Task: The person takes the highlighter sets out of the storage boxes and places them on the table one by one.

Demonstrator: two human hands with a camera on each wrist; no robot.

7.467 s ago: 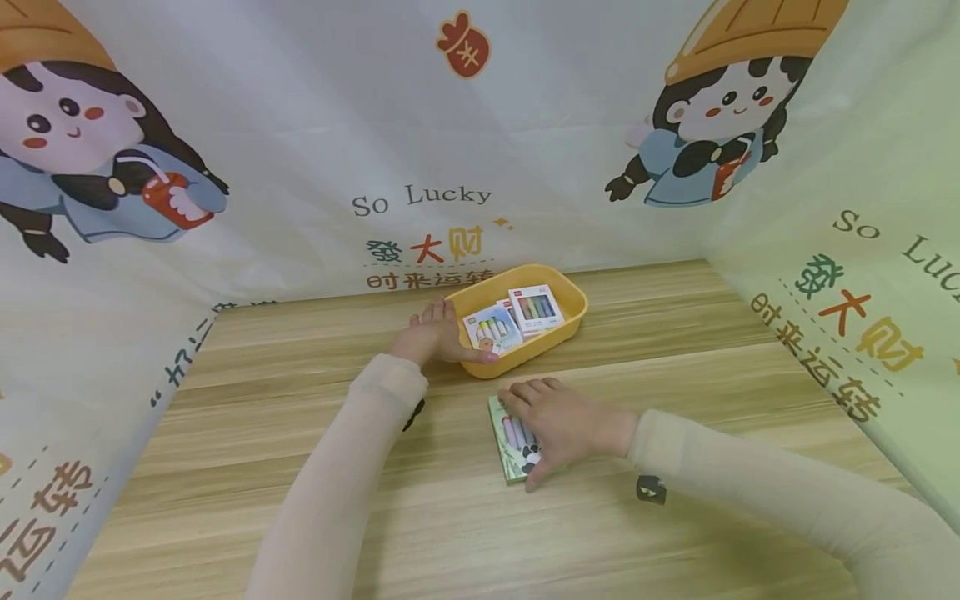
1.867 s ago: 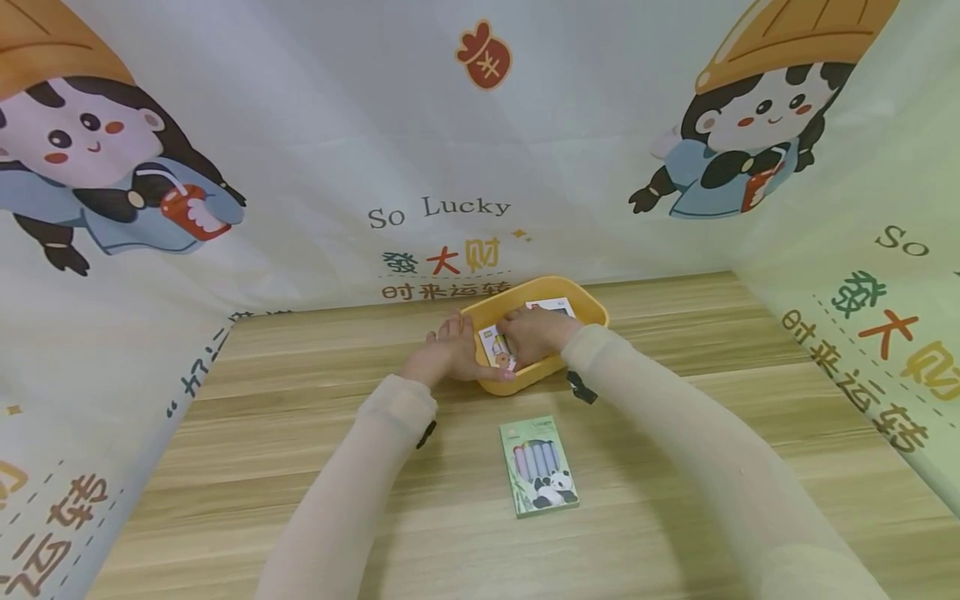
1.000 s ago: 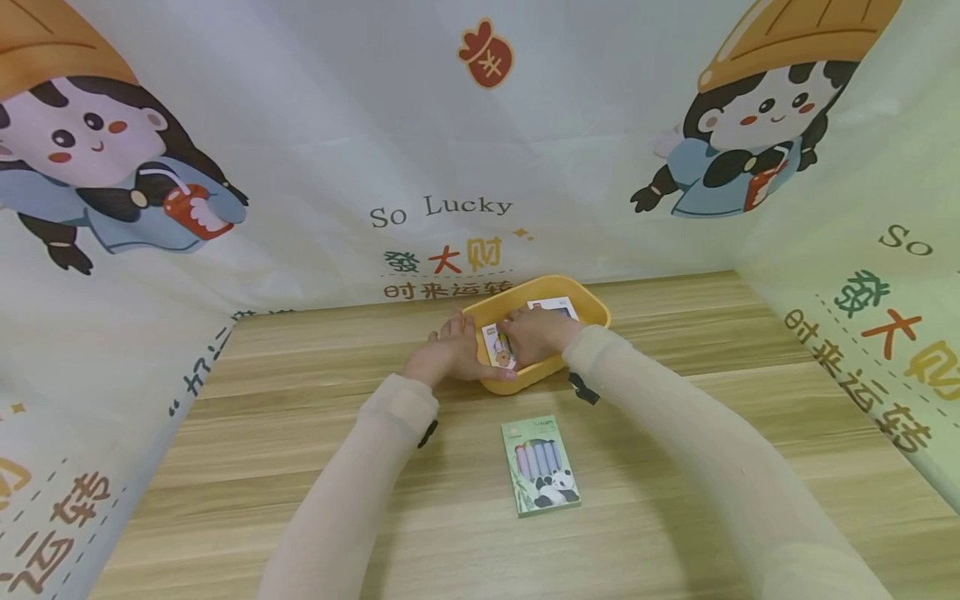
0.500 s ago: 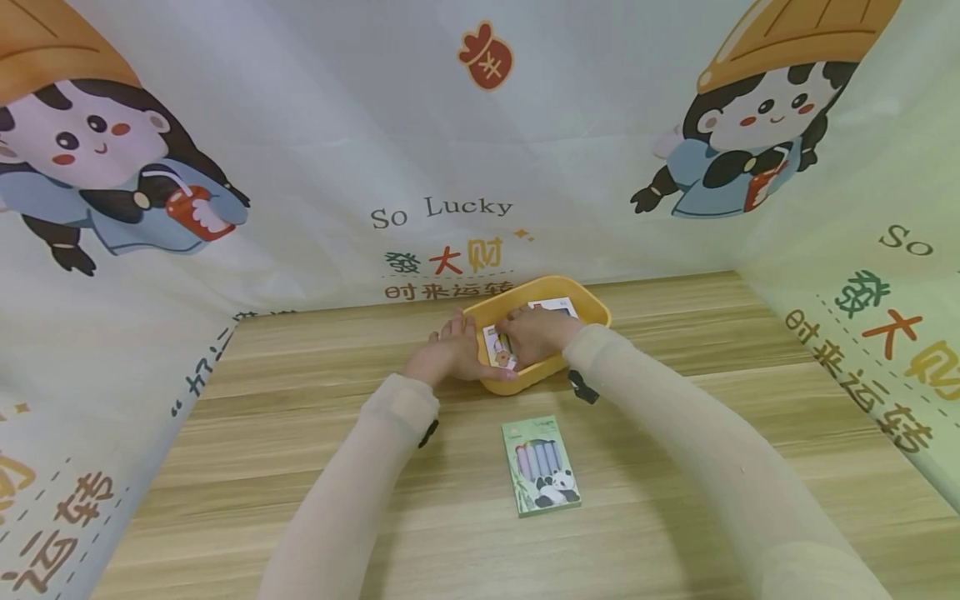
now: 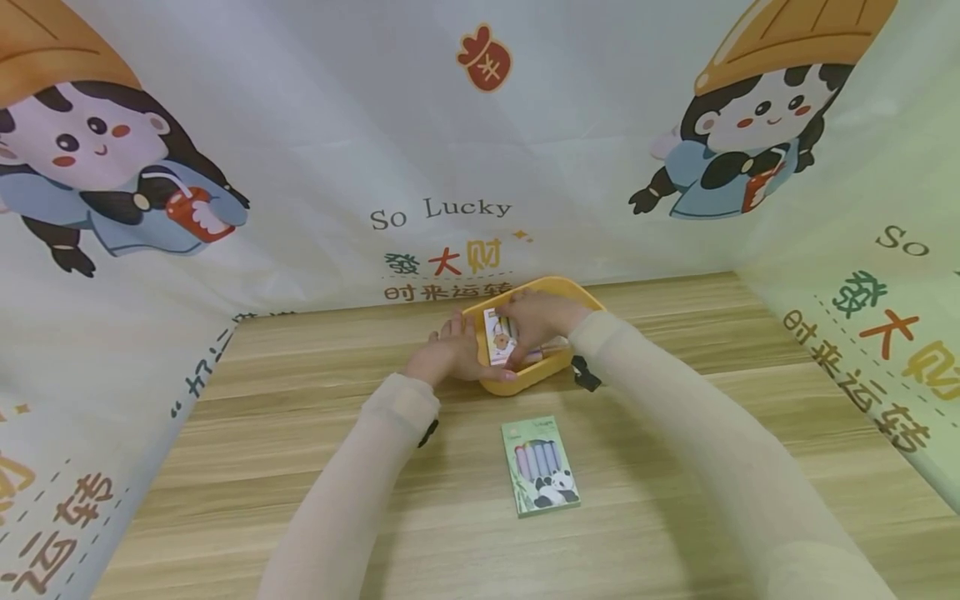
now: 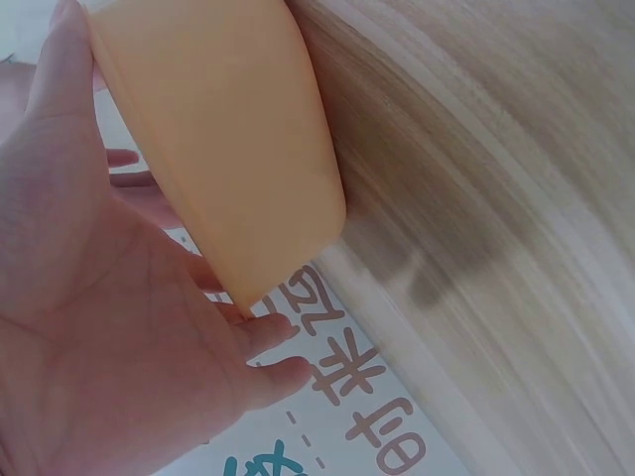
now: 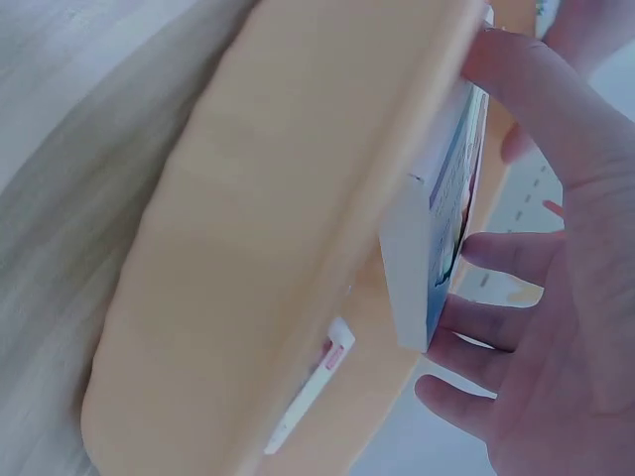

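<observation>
My left hand (image 5: 450, 354) holds the left end of a yellow plastic basket (image 5: 542, 372), thumb at the near rim and fingers at the far side. With my right hand (image 5: 542, 315) I grip a flat white box (image 5: 495, 340) printed with coloured sticks and a bear. In the right wrist view that box (image 7: 412, 263) sits tilted at the rim, thumb on one edge and fingertips on the opposite one. Lower in the basket lies another white box (image 7: 319, 382), partly hidden. A green box (image 5: 542, 467) with pastel sticks and pandas lies flat on the table.
The wood-grain table (image 5: 300, 400) carries the basket near its back edge. A printed white cloth (image 5: 322, 150) with cartoon figures and lettering hangs behind and along both sides.
Over the last half second my right hand has raised the bear box inside the basket. Earlier it was on the green box, which has since stayed on the table. My left hand keeps its place.
</observation>
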